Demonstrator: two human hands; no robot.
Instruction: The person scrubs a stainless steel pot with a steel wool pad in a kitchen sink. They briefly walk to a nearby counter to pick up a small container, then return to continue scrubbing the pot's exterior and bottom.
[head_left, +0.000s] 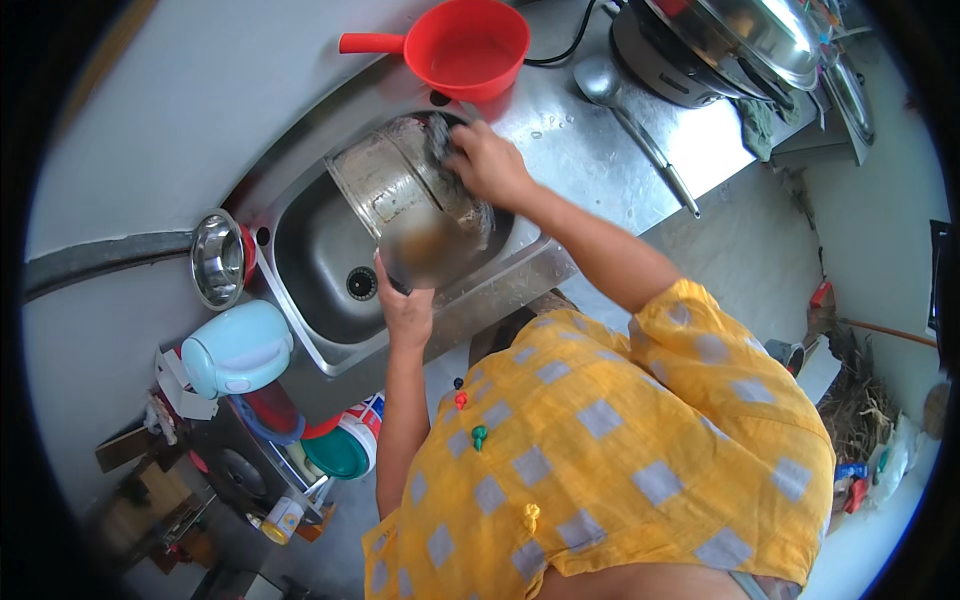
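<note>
A stained metal pot (394, 176) lies tilted on its side over the stainless steel sink basin (319, 232). My left hand (407, 311) grips it at its near edge, beside a blurred patch that hides part of the pot. With my right hand (491, 165) I press a grey scrubber (439, 139), which looks like steel wool, against the pot's far right side. Some of the scrubber is hidden under my fingers. The drain (362, 283) shows in the basin floor to the left of my left hand.
A red plastic dipper (469, 49) sits behind the basin. On the steel counter at right are a large ladle (600, 82) and an electric cooker (667, 60). Metal bowls (217, 259) and a light blue kettle (238, 349) stand left of the sink, with a green-lidded bucket (337, 452) below.
</note>
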